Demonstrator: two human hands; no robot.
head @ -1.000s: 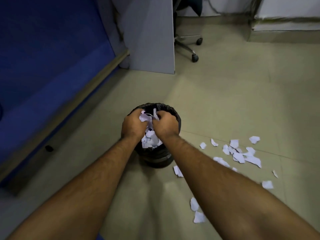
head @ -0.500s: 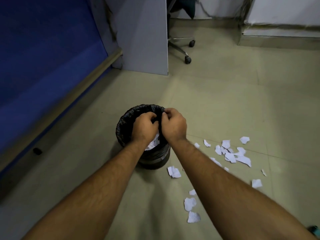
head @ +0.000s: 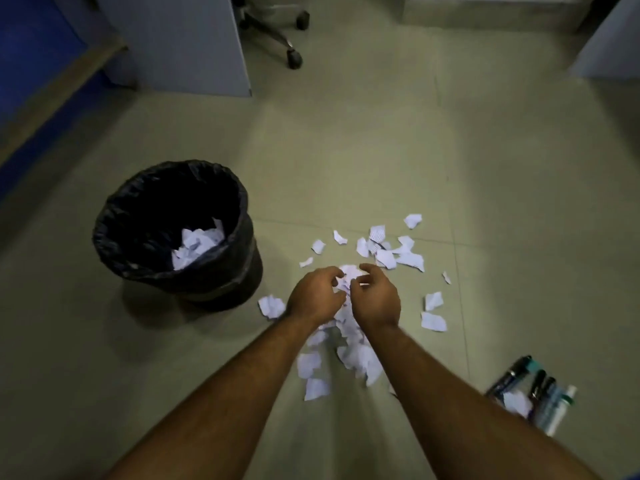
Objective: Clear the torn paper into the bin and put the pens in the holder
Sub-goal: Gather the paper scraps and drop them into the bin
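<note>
Over the scattered scraps on the floor, you have both hands side by side, knuckles up. Your left hand [head: 313,299] and right hand [head: 375,299] are curled loosely, fingers half bent and cupped toward each other, with white paper showing in the gap between them. They look set to rake the pieces together, but whether either hand has actually closed on a scrap cannot be told from this angle.

Most of the torn paper [head: 346,355] lies directly under and behind your hands, running back between your forearms. A second loose cluster [head: 391,249] sits just beyond your fingertips, and a few strays lie off to the right. Working with both hands cupped makes sense, because the bits are small and light and one hand would leave many behind.

To your left stands the bin [head: 114,216], lined with a black bag and holding some paper [head: 195,245] at the bottom. It is near enough to reach from where you are.

Low on your right lie the pens [head: 535,389], bunched together on the floor, with a scrap resting on them. No holder is in view.
</note>
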